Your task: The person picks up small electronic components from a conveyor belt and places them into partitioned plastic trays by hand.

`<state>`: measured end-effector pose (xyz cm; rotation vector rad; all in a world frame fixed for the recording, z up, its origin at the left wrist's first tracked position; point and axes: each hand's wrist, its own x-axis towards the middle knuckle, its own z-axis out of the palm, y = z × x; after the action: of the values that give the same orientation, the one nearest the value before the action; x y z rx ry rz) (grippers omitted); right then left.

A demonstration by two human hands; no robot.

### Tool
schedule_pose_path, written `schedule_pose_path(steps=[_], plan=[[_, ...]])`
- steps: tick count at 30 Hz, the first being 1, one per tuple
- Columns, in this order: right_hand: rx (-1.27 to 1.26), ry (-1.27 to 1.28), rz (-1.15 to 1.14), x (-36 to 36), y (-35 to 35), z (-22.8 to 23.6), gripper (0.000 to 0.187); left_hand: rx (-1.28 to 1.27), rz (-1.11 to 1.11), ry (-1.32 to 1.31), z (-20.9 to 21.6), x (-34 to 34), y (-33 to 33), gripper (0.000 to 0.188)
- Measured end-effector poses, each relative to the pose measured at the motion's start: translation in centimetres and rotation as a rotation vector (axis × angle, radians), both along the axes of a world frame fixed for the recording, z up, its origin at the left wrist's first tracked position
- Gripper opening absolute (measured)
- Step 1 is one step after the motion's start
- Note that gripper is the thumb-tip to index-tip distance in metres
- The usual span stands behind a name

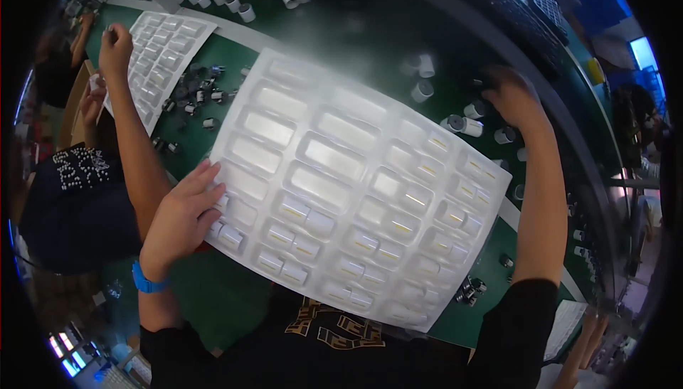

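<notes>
A large white plastic blister tray (256, 69) lies tilted before me. Its lower and right pockets hold many small white cylinders (295, 208), while several upper left pockets are bare. At the tray's left edge my left hand (181, 211), with a blue band on the wrist, has its thumb and fingers around a white cylinder (221, 203) by a pocket. My right hand (514, 101) reaches out over the green table beyond the tray's far right side. It is smeared by motion, just above a group of loose white cylinders (471, 127), and its fingers are unclear.
More white cylinders (245, 12) stand in rows at the far left. Small dark metal parts (196, 90) lie between my tray and another tray (178, 33), where a co-worker's hand (115, 51) is raised. More metal parts (469, 291) lie near the tray's right corner. A dark keyboard (512, 16) sits far right.
</notes>
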<state>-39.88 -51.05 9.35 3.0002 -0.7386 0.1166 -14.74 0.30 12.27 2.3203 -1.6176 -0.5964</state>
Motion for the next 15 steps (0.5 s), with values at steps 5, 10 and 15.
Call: schedule_pose_path(steps=[5,10,15], plan=[[-0.088,0.241,0.205,-0.7,-9.0,-7.0,0.029,-0.361,0.1,0.13,-0.3,-0.9,-0.7,0.05],[0.215,0.047,-0.113,0.8,-0.9,-0.2,0.034,-0.603,0.177,0.597,-0.2,-5.3,-3.5,0.043],[0.986,-0.752,-0.038,-3.4,17.2,6.4,0.038,-0.717,0.0,0.614,-0.9,-10.5,-7.1,0.043]])
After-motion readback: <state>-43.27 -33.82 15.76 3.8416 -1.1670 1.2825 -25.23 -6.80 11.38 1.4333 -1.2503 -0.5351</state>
